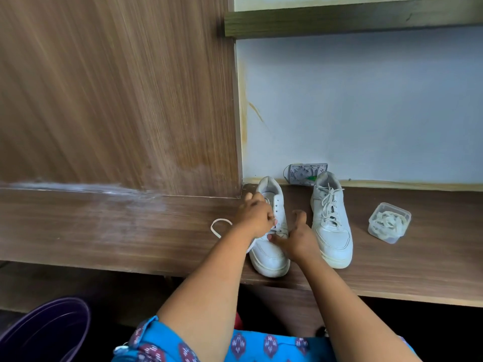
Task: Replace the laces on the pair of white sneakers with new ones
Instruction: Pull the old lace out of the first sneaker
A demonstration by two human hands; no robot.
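Two white sneakers stand side by side on a wooden shelf (130,226), toes toward me. The left sneaker (269,257) has most eyelets bare, with only the lowest lace rows still threaded. My left hand (254,214) pinches its white lace (219,227), which loops out onto the shelf to the left. My right hand (295,240) rests on that shoe's right side, thumb at the lowest lace row, fingers loosely curled. The right sneaker (330,226) is fully laced and tied. A clear plastic box (389,222) holding white laces sits to its right.
A wooden panel (117,100) rises at the left and a pale blue wall (366,113) stands behind the shoes. A small grey device (305,173) leans on the wall behind the sneakers. A purple tub (44,333) sits below at the lower left.
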